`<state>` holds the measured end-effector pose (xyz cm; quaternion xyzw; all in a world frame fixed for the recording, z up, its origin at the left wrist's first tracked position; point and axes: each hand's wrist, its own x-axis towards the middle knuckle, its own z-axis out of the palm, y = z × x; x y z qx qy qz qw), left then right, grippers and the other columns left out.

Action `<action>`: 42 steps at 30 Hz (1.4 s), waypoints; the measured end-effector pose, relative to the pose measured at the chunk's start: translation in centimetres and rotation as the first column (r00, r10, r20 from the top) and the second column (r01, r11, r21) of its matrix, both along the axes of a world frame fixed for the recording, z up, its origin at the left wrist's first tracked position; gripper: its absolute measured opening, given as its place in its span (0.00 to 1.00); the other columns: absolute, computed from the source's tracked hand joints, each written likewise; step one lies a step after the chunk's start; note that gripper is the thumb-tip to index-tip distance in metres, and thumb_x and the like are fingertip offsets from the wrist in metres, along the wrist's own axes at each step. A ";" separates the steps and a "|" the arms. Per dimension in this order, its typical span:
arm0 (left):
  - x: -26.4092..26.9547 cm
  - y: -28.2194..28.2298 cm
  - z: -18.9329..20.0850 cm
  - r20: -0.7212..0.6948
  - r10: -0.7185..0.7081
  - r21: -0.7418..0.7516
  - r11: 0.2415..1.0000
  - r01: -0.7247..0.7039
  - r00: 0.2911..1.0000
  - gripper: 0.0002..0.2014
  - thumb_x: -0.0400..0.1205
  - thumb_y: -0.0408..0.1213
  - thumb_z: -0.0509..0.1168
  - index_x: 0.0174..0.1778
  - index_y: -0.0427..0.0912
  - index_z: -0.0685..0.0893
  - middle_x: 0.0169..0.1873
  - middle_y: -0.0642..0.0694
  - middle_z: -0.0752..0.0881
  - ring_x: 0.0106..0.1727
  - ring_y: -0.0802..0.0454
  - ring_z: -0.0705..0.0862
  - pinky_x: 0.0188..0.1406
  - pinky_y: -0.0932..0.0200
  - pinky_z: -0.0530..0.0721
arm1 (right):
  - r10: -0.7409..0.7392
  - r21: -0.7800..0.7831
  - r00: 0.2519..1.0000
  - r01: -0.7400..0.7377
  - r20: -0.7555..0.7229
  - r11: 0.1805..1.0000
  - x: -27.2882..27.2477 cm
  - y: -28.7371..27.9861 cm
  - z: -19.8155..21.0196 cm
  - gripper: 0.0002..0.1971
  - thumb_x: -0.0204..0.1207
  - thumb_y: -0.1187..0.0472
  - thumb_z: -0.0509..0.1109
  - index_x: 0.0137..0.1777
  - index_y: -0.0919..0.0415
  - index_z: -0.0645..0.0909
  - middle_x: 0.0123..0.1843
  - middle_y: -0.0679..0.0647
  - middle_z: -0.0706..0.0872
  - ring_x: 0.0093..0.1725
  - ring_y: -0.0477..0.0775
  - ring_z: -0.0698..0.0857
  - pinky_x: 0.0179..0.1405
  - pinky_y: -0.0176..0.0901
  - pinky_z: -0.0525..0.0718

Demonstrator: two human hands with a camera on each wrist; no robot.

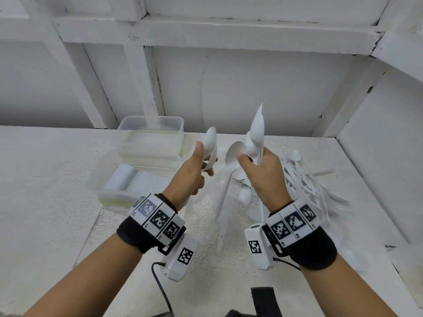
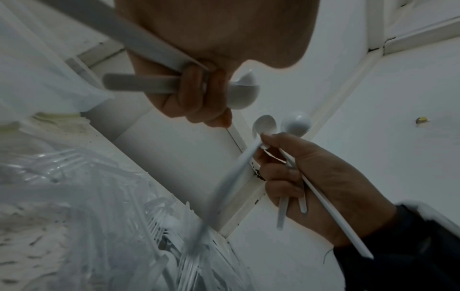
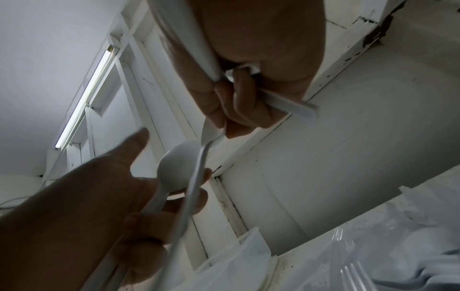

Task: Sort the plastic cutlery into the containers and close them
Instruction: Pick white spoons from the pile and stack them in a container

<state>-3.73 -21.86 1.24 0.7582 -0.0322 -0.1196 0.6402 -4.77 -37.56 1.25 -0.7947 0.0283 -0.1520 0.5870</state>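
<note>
Over the white table (image 1: pixel 57 202), seen from the head camera, both hands are raised side by side. The left hand (image 1: pixel 194 172) is curled round a couple of white spoons (image 1: pixel 209 145), bowls up. The right hand (image 1: pixel 263 175) grips a fuller bunch of spoons (image 1: pixel 255 133). Two clear containers (image 1: pixel 151 143) stand open to the left; loose cutlery (image 1: pixel 304 184) lies heaped to the right.

From the left wrist, the right hand (image 2: pixel 318 177) pinches thin handles in a fan, with one spoon (image 2: pixel 239 163) blurred and angled apart. These pieces look light, stiff, slick and prone to snapping; holding mid-handle seems safest.

From the right wrist, the left hand (image 3: pixel 99 206) has its fingers wrapped round the handles and its thumb extended.
</note>
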 end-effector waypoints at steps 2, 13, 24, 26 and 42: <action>-0.1 0.3 -0.3 0.008 0.064 0.018 0.998 -0.064 0.998 0.24 0.86 0.58 0.43 0.50 0.46 0.79 0.34 0.52 0.75 0.23 0.59 0.64 0.20 0.68 0.62 | 0.009 -0.020 1.000 -0.009 -0.001 1.000 -0.2 0.9 -0.3 0.13 0.77 0.59 0.69 0.33 0.56 0.71 0.27 0.48 0.73 0.24 0.40 0.72 0.24 0.25 0.70; -0.7 1.1 -2.0 0.166 0.177 0.032 0.982 -0.185 0.970 0.08 0.85 0.39 0.57 0.40 0.46 0.74 0.30 0.51 0.73 0.30 0.56 0.70 0.32 0.60 0.69 | -0.085 -0.080 0.995 0.089 0.050 0.993 -0.1 5.0 -1.2 0.06 0.77 0.59 0.67 0.40 0.54 0.73 0.28 0.41 0.75 0.27 0.36 0.77 0.27 0.20 0.72; -0.5 0.4 -1.8 0.255 0.177 0.143 0.965 -0.218 0.951 0.09 0.85 0.43 0.57 0.55 0.42 0.77 0.40 0.50 0.83 0.41 0.56 0.81 0.43 0.62 0.79 | 0.040 0.013 0.999 -0.039 -0.031 0.999 -1.0 5.4 -1.3 0.09 0.75 0.47 0.70 0.41 0.52 0.80 0.29 0.42 0.82 0.30 0.34 0.81 0.29 0.21 0.75; -0.6 0.3 -1.9 0.273 0.154 0.167 0.965 -0.204 0.950 0.10 0.85 0.45 0.57 0.52 0.43 0.76 0.38 0.51 0.82 0.37 0.58 0.79 0.38 0.65 0.76 | 0.031 -0.015 0.999 -0.031 -0.038 0.999 -0.9 5.3 -1.5 0.08 0.75 0.50 0.71 0.43 0.53 0.79 0.31 0.41 0.82 0.32 0.37 0.81 0.30 0.21 0.74; -0.8 0.6 -2.0 -0.012 0.018 -0.076 0.997 -0.019 1.000 0.11 0.88 0.38 0.52 0.44 0.45 0.79 0.46 0.36 0.87 0.47 0.43 0.87 0.51 0.53 0.85 | 0.004 -0.013 0.997 -0.003 0.072 1.000 0.2 2.3 -0.3 0.08 0.79 0.59 0.68 0.39 0.54 0.75 0.28 0.44 0.76 0.26 0.34 0.76 0.28 0.21 0.73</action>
